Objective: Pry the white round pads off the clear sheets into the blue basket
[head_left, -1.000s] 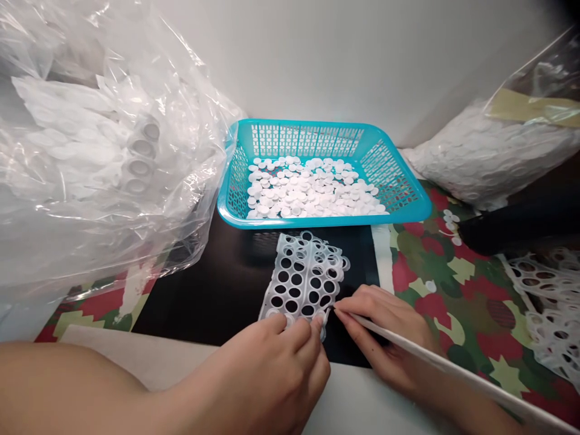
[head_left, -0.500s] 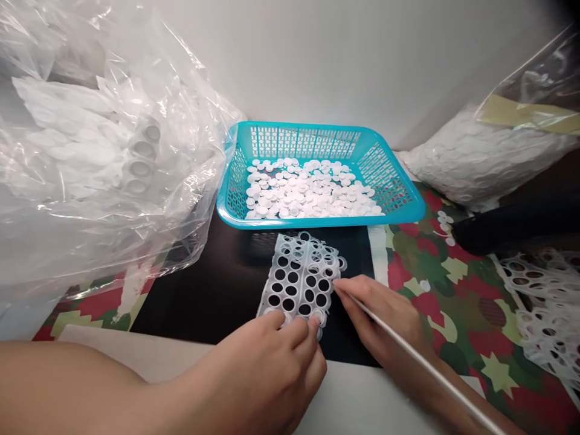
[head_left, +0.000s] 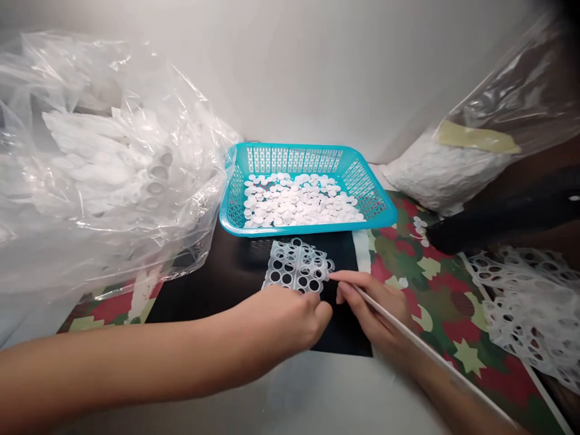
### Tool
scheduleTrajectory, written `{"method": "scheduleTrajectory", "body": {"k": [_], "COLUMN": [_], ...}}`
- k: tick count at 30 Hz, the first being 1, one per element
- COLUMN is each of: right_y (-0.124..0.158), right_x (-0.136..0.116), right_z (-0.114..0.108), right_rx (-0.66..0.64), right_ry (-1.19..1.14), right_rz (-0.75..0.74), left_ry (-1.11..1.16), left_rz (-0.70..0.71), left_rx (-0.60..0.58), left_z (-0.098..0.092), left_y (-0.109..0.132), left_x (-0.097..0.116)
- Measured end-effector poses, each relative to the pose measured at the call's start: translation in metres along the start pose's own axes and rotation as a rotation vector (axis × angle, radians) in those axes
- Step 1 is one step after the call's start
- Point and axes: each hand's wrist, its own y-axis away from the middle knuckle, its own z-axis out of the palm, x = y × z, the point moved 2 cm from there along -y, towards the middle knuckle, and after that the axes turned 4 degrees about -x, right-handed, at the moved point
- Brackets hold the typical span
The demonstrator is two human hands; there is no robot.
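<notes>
Left arm: bare forearm enters from the lower left, running nearly level. Left hand [head_left: 290,317] is turned back-up with the knuckles bent, over the near end of a translucent perforated sheet [head_left: 296,275]. Its fingers are curled together; fingertips hidden, so whether they clamp the sheet cannot be told.

Right arm: forearm slants up and inward from the lower right. Right hand [head_left: 383,308] lies on its side, index finger extended to the sheet's right edge, thumb below it. Its fingers are closed on a long white rod [head_left: 428,349], which slopes back across the hand and along the forearm.

Sheet location: on a black mat [head_left: 217,290] on the worktop [head_left: 469,356], directly in front of 1 turquoise basket [head_left: 294,230] holding loose white discs [head_left: 299,202].

Surroundings: 1 clear plastic bag [head_left: 113,181] at left; a heap of perforated offcuts [head_left: 530,314] at far right.
</notes>
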Motion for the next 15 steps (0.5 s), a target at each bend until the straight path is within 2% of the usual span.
{"method": "scheduleTrajectory", "body": {"k": [2, 5, 9, 15], "right_y": [-0.001, -0.003, -0.006, -0.009], "right_x": [0.004, 0.009, 0.010, 0.008], "right_z": [0.000, 0.002, 0.004, 0.003], "right_rx": [0.006, -0.030, -0.068, -0.064], "right_ry": [-0.037, -0.131, -0.250, -0.276], "right_rz": [0.036, 0.108, 0.120, 0.098], "left_ry": [0.057, 0.167, 0.267, 0.169], "left_rz": [-0.065, -0.134, -0.159, -0.171], "left_rx": [-0.018, 0.028, 0.029, 0.055], "left_z": [-0.001, 0.000, -0.003, -0.008], "left_y": [-0.004, -0.007, -0.007, -0.004], "left_x": [-0.007, -0.014, -0.015, -0.006]}}
